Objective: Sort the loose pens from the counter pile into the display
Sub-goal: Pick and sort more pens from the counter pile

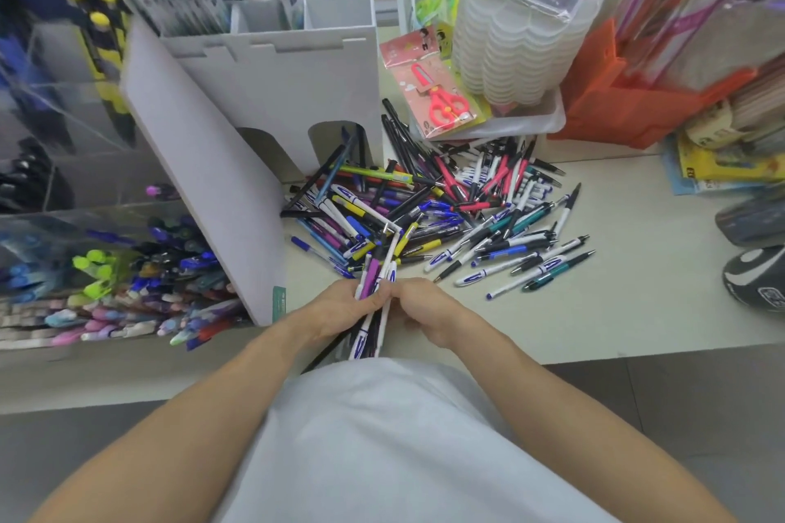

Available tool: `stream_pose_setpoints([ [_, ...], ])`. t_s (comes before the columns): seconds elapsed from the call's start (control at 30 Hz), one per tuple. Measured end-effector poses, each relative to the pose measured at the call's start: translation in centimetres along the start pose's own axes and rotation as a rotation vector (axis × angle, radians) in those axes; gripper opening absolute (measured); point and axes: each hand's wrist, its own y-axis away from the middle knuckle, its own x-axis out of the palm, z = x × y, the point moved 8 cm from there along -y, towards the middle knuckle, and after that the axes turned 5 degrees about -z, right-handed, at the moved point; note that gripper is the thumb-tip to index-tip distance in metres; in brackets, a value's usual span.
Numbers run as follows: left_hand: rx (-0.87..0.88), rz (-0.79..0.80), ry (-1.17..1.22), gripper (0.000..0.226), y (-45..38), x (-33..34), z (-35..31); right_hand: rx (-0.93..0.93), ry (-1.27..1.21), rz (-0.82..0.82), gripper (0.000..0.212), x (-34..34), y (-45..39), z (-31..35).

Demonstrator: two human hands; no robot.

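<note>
- Currently a bundle of pens (pixel 374 310) is gripped in the left hand (pixel 335 312), fingers curled round it near the worktop (pixel 616 310) front edge.
- Right hand (pixel 424 310) is just beside the left, fingers curled at the bundle's right side; whether a pen is pinched or only touched cannot be told.
- Hands are together, both at the near edge, right in front of the body.
- Bundle long axis runs roughly away from the body, tilted slightly; tips stick out past the fingers on the far side and tails toward the shirt.
- Loose pile (pixel 441 217) lies directly ahead of the hands and spreads to the right; nearest strays are just beyond the fingertips.
- Pile is unordered: axes cross in every direction, pens overlap, a few lie single at the right fringe.
- Clear display (pixel 127 251) sits to the left, well apart from the pile, with a white divider panel (pixel 204 166) between them.
- Left hand is nearer to the display; right hand is nearer to the pile. Judged: the drop-off is a leftward move round the panel's near end.
- Display bins already hold pens grouped by kind, lying tilted with caps toward the viewer.
- Pens look mixed: white barrels with blue print, black grips, some teal, red, yellow, purple. The held bundle is mostly white-and-blue plus one purple and some dark ones.
- Judged: early stage, most of the pile not yet sorted.
</note>
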Motion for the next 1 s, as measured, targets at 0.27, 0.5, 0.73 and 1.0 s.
stream_pose_setpoints([
  [0.27, 0.003, 0.102, 0.134, 0.027, 1.0, 1.0, -2.1, -0.016, 0.021, 0.066, 0.024, -1.8, 0.9, 1.5],
  [0.5, 0.057, 0.263, 0.314, 0.008, 3.0, 1.7, -8.1, -0.340, -0.535, 0.013, 0.066, -4.7, 2.0, 5.2],
  [0.73, -0.147, 0.378, 0.601, 0.012, 5.4, 4.3, -9.7, -0.589, -0.646, -0.012, 0.059, -5.2, 4.0, 10.6],
  [1.0, -0.216, 0.305, 0.724, 0.008, 5.4, 5.0, -5.5, -0.627, -0.246, -0.128, 0.027, -2.0, 3.3, 8.5],
])
